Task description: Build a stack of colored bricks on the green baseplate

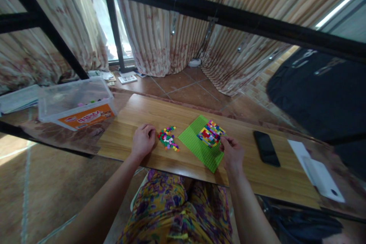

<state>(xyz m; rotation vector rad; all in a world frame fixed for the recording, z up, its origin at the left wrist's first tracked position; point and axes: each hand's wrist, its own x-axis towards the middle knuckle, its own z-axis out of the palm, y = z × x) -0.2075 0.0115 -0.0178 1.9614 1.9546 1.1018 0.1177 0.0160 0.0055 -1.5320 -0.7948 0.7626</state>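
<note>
A green studded baseplate (194, 126) lies at an angle on the wooden board. Near its far right side, small bricks of many colours form a dense patch (211, 134). At the right edge of that patch is my right hand (233, 153), thumb and fingers pinched together; whatever is between them is too small to make out. To the left of the baseplate is a loose pile of small coloured bricks (168, 138). My left hand (143, 140) rests on the board just left of the pile, fingers curled in, with nothing visible in them.
A black phone (266, 148) lies right of the baseplate, with white card-like pieces (317, 173) beyond it. At the left stands a clear plastic bin (76, 101) with an orange label and some bricks inside. A dark metal bar (183, 4) crosses above, before striped curtains.
</note>
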